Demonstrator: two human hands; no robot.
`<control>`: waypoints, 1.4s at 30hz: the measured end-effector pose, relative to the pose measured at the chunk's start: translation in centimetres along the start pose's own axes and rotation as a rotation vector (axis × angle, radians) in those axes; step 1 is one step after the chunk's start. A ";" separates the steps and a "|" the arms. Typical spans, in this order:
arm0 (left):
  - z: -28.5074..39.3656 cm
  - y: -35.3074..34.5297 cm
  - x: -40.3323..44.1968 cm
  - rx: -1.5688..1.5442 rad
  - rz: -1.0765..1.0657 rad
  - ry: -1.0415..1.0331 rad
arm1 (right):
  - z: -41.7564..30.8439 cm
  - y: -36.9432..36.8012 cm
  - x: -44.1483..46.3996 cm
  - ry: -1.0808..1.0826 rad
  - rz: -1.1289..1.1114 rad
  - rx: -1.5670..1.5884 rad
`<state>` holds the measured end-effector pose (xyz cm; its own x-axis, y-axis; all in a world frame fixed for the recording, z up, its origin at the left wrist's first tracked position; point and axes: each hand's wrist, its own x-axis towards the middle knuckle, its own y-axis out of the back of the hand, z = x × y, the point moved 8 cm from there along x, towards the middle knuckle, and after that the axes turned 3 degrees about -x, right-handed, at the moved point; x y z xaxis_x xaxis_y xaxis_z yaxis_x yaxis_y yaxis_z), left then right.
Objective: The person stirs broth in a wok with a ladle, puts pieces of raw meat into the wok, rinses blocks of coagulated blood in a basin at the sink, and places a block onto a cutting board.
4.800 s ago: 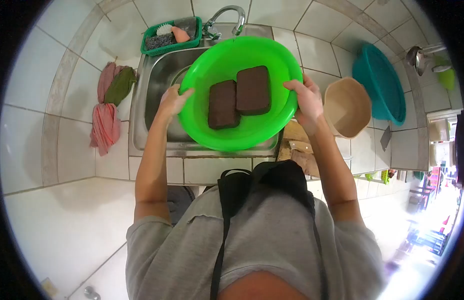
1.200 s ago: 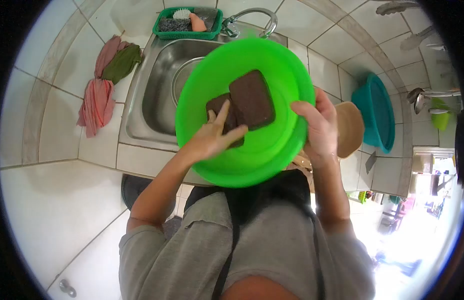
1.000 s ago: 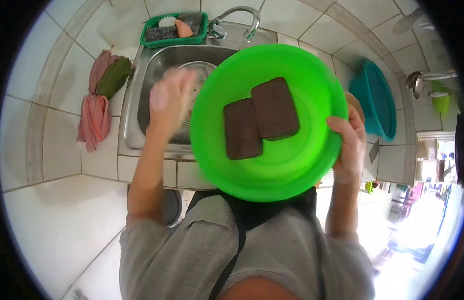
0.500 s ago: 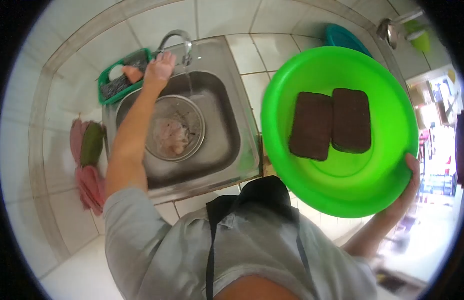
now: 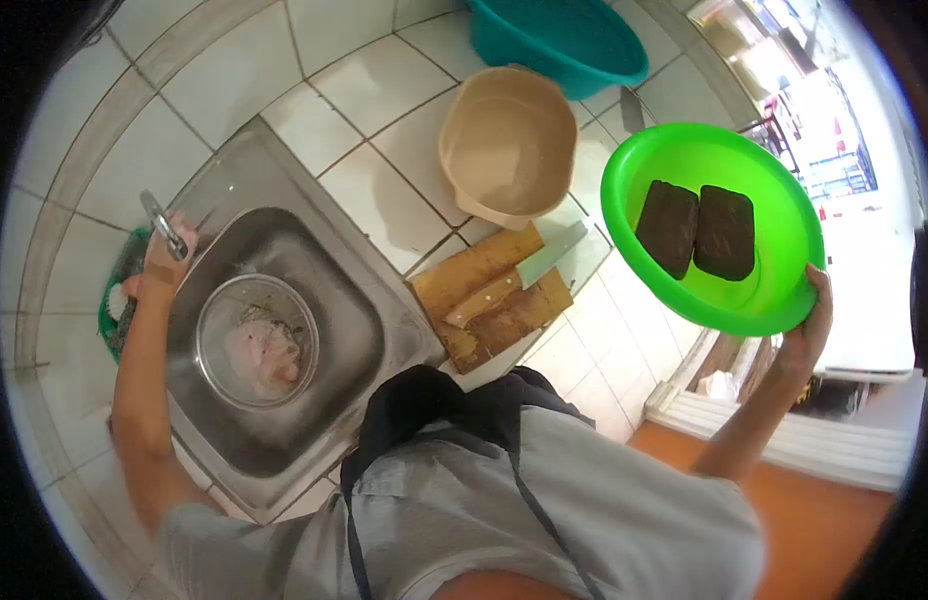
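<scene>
My left hand is at the curved metal faucet, its fingers closed around the base and partly hidden behind the spout. Below, in the steel sink, sits a round strainer with pale pinkish pieces, perhaps raw meat, inside. Out to the right, my right hand grips the rim of a bright green basin. Two dark brown rectangular blocks lie side by side in that basin, which is tilted and held up off the counter.
A beige basin stands on the tiled counter, with a teal basin behind it. Near the sink's right edge, a knife rests across a wooden cutting board. A green basket with scrubbers is beside the faucet.
My view has turned right. The green basin has moved outward from the counter, uncovering the beige basin, board and knife. My left hand has closed at the faucet, and the water stream no longer shows.
</scene>
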<state>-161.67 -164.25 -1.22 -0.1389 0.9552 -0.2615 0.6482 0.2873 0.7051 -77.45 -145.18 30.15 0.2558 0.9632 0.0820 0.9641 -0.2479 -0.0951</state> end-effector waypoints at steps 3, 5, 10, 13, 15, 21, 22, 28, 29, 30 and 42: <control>0.5 0.2 -2.2 -0.249 0.198 -0.097 | 0.4 2.8 1.1 0.090 0.069 -0.043; -0.4 3.2 -5.5 -1.152 0.562 0.083 | 0.8 2.8 1.3 0.081 0.025 -0.094; 3.7 14.0 -13.7 -0.642 0.536 0.543 | 0.3 -1.4 -1.1 0.055 -0.049 -0.084; 10.4 14.4 -13.8 -1.546 0.392 0.706 | -0.3 -6.3 -2.5 0.050 -0.270 -0.042; 16.0 20.4 -12.0 -2.395 0.335 0.593 | 0.5 -10.1 -2.4 0.016 -0.356 0.058; 18.3 33.0 -8.7 -3.039 0.061 0.139 | 6.2 -26.3 -1.7 -0.086 -0.700 0.214; 17.5 34.1 -8.0 -3.130 0.117 0.042 | 7.2 -29.2 -2.7 -0.158 -0.756 0.262; 14.9 22.1 -3.5 -3.124 0.616 0.820 | 14.0 -39.0 -1.8 -0.061 -0.972 -0.133; 15.1 21.6 -3.0 -3.114 0.606 0.819 | 14.9 -38.5 -0.4 0.123 -0.883 -0.442; 14.7 20.9 -2.7 -3.056 0.710 0.857 | 15.6 -37.9 0.9 0.310 -0.775 -0.748; 13.3 17.0 2.1 -3.034 0.877 0.863 | 24.1 -27.9 6.7 0.527 -0.630 -1.165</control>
<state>-140.99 -158.26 1.47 -0.7821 0.5696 -0.2527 -0.2936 -0.6946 -0.6568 -104.36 -129.34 9.49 -0.4836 0.8562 0.1815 0.3660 0.0094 0.9306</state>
